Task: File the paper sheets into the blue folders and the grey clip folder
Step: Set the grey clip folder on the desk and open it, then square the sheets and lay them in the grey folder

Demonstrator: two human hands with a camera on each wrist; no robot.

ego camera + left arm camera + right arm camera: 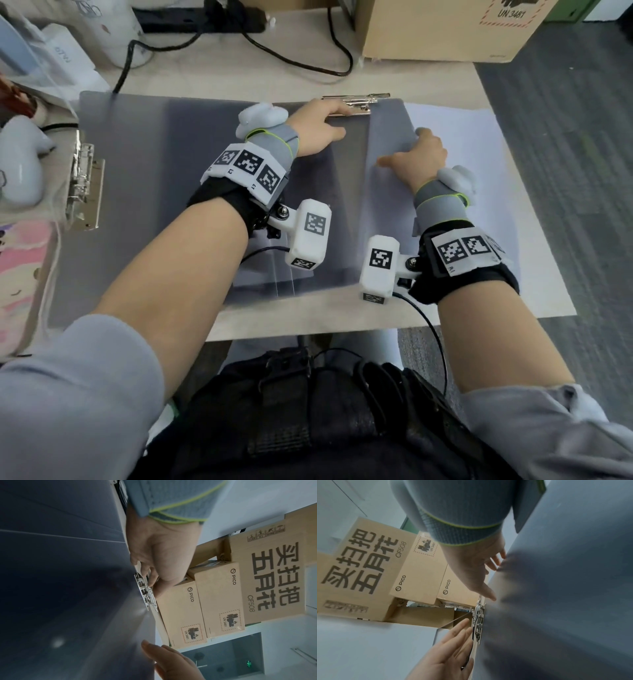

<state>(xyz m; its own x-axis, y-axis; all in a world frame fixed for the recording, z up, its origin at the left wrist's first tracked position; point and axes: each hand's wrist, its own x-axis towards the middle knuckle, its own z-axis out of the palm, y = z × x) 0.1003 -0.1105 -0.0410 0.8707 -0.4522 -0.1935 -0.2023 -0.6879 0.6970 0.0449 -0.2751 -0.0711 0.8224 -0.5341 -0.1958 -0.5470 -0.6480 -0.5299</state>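
The grey clip folder [346, 192] lies open on the desk in front of me, its metal clip [359, 102] at the far edge. My left hand [322, 126] reaches to the clip's left end, fingers straight on it and thumb on the grey surface. The left wrist view has the left hand [163, 561] against the clip [145, 595]. My right hand [418, 157] sits at the folder's right edge, fingers curled over it and thumb spread on the flap [565, 601]. White paper sheets [479, 192] lie under and right of that hand. No blue folder is in view.
A second grey clipboard [137, 205] lies on the left, its clip [84, 185] at its left edge. Cardboard boxes [445, 31] and black cables [291, 61] stand behind. A white controller [20, 164] and a pink patterned item [24, 281] lie far left.
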